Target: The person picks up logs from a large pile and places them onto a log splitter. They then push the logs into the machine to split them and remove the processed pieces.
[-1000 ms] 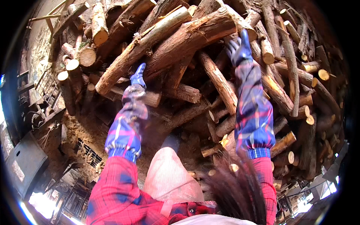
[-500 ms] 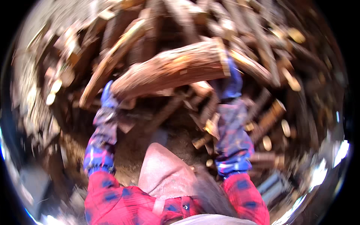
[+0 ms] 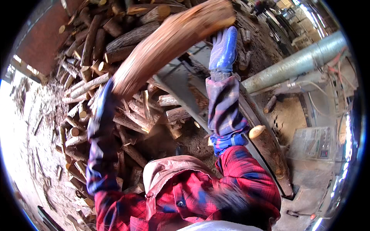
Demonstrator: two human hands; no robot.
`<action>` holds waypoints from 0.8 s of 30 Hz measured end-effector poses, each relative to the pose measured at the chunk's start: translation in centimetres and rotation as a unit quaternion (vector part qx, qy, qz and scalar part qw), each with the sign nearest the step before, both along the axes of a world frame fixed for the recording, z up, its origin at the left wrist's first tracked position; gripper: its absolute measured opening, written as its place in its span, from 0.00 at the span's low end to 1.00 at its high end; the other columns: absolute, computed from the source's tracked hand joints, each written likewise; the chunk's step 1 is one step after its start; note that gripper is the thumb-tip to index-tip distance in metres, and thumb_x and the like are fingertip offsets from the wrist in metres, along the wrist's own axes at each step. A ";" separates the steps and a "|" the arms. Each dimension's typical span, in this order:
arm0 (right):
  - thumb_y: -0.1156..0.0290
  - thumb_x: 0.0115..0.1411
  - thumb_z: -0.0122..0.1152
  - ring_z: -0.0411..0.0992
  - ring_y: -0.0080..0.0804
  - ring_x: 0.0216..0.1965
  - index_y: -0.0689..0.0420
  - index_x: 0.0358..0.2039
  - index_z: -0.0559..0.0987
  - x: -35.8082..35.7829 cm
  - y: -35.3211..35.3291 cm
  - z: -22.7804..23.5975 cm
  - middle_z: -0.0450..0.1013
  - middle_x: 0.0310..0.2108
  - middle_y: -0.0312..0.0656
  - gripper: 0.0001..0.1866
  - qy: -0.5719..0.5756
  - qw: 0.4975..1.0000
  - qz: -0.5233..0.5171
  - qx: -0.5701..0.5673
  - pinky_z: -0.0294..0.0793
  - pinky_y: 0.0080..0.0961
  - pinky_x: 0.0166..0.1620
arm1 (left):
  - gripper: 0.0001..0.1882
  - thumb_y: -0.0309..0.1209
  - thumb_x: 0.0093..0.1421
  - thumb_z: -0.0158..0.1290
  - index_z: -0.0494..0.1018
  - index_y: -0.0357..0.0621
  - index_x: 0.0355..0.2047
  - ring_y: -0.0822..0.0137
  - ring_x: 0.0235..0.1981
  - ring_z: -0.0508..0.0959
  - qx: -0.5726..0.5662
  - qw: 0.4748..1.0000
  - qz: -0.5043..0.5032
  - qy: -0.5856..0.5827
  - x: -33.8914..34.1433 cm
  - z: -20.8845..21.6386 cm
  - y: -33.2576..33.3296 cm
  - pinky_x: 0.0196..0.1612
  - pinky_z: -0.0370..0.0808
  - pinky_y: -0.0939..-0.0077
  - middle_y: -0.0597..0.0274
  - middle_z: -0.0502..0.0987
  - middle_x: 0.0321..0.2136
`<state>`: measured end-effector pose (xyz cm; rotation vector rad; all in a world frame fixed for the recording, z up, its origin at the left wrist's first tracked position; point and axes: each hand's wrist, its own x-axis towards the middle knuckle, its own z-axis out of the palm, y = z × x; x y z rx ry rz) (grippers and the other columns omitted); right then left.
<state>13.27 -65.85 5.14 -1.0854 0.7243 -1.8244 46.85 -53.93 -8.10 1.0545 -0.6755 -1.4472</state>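
A thick, curved log [image 3: 169, 48] is held up across the upper middle, with its right end higher than its left. My left hand [image 3: 102, 99], in a blue glove and blurred, is at the log's lower left end. My right hand [image 3: 223, 49], in a blue-palmed glove, presses against the log near its far right end, its fingers stretched along the wood. Between them the two hands bear the log. Below it lie split pieces of firewood [image 3: 135, 115] beside a grey metal frame [image 3: 177, 86].
A large pile of logs [image 3: 92, 42] fills the left and far left. Another log [image 3: 268, 150] lies along a metal trough on the right. Beyond it are a grey metal pipe [image 3: 296, 63] and a control box [image 3: 322, 144] with hanging cables.
My view has swung from the log pile to the metal frame and pipe. The log has stayed between my hands, and its right end has risen and moved farther away.
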 end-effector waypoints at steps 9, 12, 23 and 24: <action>0.63 0.61 0.59 0.60 0.45 0.63 0.69 0.62 0.61 -3.5 14.0 -4.4 0.60 0.62 0.56 0.34 0.361 0.930 0.062 -0.022 0.56 0.39 0.66 | 0.24 0.41 0.68 0.43 0.65 0.39 0.58 0.55 0.55 0.74 -0.133 0.985 -0.082 0.076 -15.5 10.2 -6.6 0.59 0.70 0.58 0.48 0.73 0.53; 0.76 0.62 0.53 0.72 0.42 0.53 0.64 0.54 0.73 -3.4 17.0 -9.3 0.73 0.51 0.51 0.19 0.324 0.931 0.161 -0.046 0.71 0.36 0.56 | 0.23 0.41 0.67 0.46 0.68 0.38 0.55 0.58 0.47 0.78 -0.113 0.988 0.105 0.031 -10.3 3.7 0.2 0.50 0.76 0.64 0.49 0.76 0.48; 0.62 0.53 0.67 0.76 0.42 0.46 0.59 0.51 0.76 13.4 18.0 -22.1 0.76 0.47 0.49 0.26 0.553 0.704 0.431 0.115 0.75 0.33 0.49 | 0.27 0.52 0.61 0.53 0.67 0.45 0.51 0.51 0.45 0.76 0.432 0.850 0.184 0.238 -0.1 -31.6 25.2 0.47 0.75 0.56 0.47 0.73 0.48; 0.61 0.53 0.67 0.75 0.44 0.47 0.59 0.51 0.76 14.7 17.8 -25.3 0.75 0.48 0.50 0.26 0.582 0.688 0.425 0.082 0.74 0.34 0.51 | 0.31 0.53 0.62 0.50 0.64 0.42 0.55 0.51 0.49 0.75 0.475 0.829 0.171 0.241 0.4 -32.6 26.2 0.53 0.73 0.55 0.46 0.71 0.53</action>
